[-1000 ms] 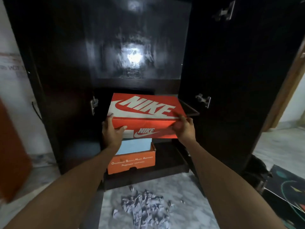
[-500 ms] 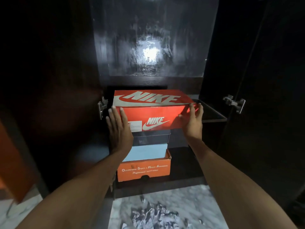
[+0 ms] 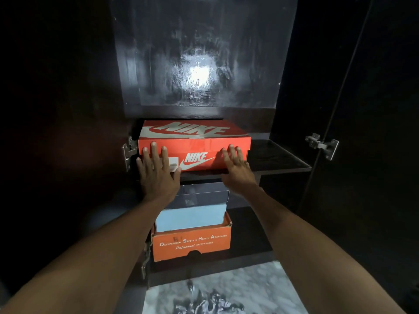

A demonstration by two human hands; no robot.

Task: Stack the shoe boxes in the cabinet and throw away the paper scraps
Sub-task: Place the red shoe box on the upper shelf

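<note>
A: Pushing now, not carrying. A second ago both hands gripped the red Nike box (image 3: 195, 145) by its ends in front of the cabinet (image 3: 68, 132); half a second ago their fingers had flattened on its front.

B: And this moment?

A: The box sits on the upper shelf (image 3: 278, 159), well back from where it hung. The left hand (image 3: 156, 172) and right hand (image 3: 235, 169) lie flat against its front face, fingers straight and spread, pinching nothing.

B: So it's placed?

A: I judge nearly: its front is about level with the shelf edge. Below, the dark box (image 3: 204, 193), the pale blue box (image 3: 191, 217) and the orange safety-shoe box (image 3: 191, 244) are already stacked.

B: What remains?

A: The paper scraps (image 3: 215, 302) lie on the marble floor (image 3: 260, 284) before the cabinet, untouched. They look like the next job.
</note>
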